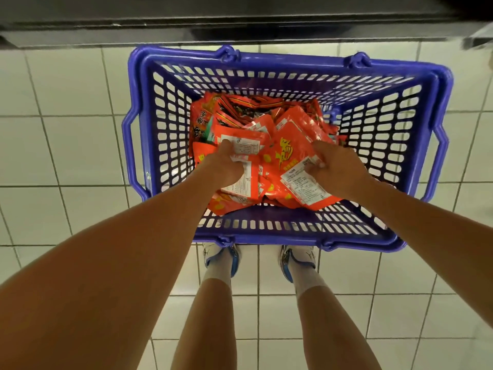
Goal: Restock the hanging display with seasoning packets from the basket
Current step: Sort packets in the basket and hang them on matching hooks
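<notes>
Both hands down in blue basket on tiled floor, left hand and right hand each gripping several red seasoning packets by basket's near edge; slick overlapping packets could slip from either bunch when lifted.
</notes>
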`<action>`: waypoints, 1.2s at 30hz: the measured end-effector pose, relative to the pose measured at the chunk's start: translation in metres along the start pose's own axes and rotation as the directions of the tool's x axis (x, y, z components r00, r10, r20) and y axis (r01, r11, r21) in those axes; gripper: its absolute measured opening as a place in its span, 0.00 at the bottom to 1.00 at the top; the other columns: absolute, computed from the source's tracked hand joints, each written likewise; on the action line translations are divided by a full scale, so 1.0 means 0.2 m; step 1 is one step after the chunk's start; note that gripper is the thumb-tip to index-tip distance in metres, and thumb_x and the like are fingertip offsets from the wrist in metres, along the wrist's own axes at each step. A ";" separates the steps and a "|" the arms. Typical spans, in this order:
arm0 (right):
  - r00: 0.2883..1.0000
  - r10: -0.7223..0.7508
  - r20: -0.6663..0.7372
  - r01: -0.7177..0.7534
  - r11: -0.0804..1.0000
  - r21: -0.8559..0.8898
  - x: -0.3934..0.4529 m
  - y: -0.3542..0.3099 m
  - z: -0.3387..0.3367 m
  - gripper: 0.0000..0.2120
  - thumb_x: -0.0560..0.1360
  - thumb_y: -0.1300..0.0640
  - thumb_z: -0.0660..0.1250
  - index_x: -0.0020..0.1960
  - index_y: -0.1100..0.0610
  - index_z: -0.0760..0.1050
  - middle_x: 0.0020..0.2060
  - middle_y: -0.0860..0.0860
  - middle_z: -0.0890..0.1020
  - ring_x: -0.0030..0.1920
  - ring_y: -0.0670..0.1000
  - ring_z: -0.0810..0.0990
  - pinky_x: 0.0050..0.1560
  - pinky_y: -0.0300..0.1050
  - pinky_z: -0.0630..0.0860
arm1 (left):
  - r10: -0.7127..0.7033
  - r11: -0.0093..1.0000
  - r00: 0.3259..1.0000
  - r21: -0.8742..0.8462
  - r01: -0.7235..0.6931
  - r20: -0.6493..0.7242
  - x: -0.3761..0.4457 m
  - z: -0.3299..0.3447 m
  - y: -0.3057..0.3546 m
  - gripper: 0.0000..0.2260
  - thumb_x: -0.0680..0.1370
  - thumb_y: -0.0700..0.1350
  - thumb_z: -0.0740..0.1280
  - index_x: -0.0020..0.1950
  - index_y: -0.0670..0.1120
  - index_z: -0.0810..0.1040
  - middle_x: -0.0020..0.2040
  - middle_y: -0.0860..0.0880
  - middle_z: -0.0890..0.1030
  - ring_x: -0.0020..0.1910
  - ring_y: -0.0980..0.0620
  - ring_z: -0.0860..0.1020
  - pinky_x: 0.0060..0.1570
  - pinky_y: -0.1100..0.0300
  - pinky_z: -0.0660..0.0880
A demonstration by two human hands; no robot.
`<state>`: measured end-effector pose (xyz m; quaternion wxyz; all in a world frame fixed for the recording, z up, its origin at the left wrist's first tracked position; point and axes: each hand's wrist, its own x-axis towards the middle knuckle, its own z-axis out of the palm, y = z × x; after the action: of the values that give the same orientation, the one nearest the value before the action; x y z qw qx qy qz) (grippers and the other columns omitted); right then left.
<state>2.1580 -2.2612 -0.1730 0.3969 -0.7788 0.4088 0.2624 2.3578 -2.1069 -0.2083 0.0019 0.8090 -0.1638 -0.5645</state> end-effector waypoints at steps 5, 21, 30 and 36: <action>0.999 0.033 -0.023 -0.028 0.985 0.169 -0.04 -0.05 0.02 0.04 0.80 0.59 0.68 0.54 0.55 0.78 0.44 0.50 0.80 0.38 0.46 0.77 0.34 0.31 0.68 | -0.109 0.993 0.984 -0.050 0.103 -0.141 -0.04 -0.01 -0.09 0.21 0.83 0.60 0.55 0.62 0.46 0.76 0.50 0.45 0.82 0.44 0.47 0.84 0.40 0.57 0.78; 0.955 0.014 -0.295 0.118 0.898 0.425 -0.57 -0.51 -0.44 0.07 0.79 0.57 0.63 0.53 0.48 0.77 0.40 0.43 0.84 0.43 0.45 0.83 0.43 0.40 0.80 | -0.095 0.419 0.995 -0.908 0.005 -0.038 -0.99 -0.29 0.12 0.23 0.63 0.35 0.64 0.58 0.39 0.80 0.55 0.37 0.84 0.55 0.34 0.83 0.57 0.32 0.78; 0.857 -0.260 -0.445 0.418 0.855 0.305 -1.20 -1.10 -1.01 0.15 0.75 0.46 0.64 0.56 0.53 0.80 0.48 0.47 0.82 0.51 0.50 0.80 0.55 0.52 0.76 | 0.165 0.214 0.986 -0.975 -0.062 -0.027 -1.86 -0.80 0.59 0.03 0.67 0.39 0.65 0.37 0.47 0.76 0.33 0.47 0.75 0.33 0.48 0.73 0.38 0.57 0.73; 0.824 -0.201 -0.529 0.423 0.840 0.339 -1.59 -1.40 -1.65 0.38 0.61 0.40 0.79 0.64 0.53 0.69 0.56 0.51 0.79 0.59 0.52 0.79 0.60 0.54 0.76 | 0.237 0.262 0.961 -0.943 -0.205 -0.143 -2.51 -1.20 0.77 0.14 0.74 0.35 0.56 0.56 0.39 0.76 0.54 0.37 0.71 0.50 0.38 0.68 0.57 0.44 0.67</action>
<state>2.2544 -2.3015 0.3541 0.4893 -0.7652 0.4047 -0.1064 2.3811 -2.1616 0.3657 0.5562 0.6110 0.0911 -0.5560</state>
